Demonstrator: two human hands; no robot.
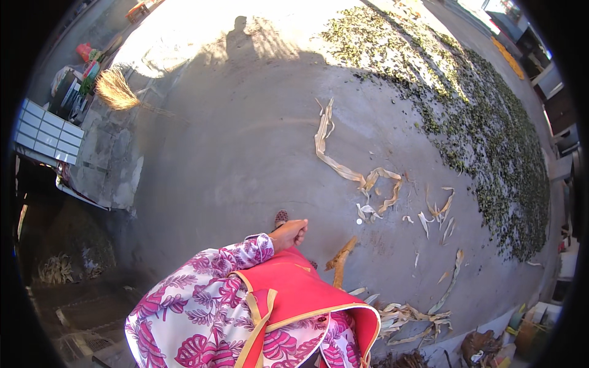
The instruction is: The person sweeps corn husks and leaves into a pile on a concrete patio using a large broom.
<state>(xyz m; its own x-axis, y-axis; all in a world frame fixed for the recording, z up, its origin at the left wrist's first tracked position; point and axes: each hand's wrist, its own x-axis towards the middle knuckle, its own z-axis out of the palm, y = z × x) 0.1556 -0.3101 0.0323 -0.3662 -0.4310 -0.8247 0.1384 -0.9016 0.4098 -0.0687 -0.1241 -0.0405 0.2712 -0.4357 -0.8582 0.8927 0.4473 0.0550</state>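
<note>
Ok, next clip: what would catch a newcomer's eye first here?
The person's pink floral sleeve and red apron fill the bottom centre, one closed hand above them. Pale dried husk strips trail across the grey concrete ground, with a wide spread of green leaves at right.

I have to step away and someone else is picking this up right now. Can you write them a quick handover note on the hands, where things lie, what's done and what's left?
Left hand: closed in a loose fist at waist height above the concrete ground; whether it grips anything cannot be told.
Right hand: not in view.
Things: dry corn husks lie strewn ahead and to the right, with more husks piled near the red apron. A corn cob lies just right of the hand. A wide spread of green bits covers the ground at far right. A straw broom lies at far left.
Done: nothing gathered that shows.
Left: husks and cob are on the ground.
</note>
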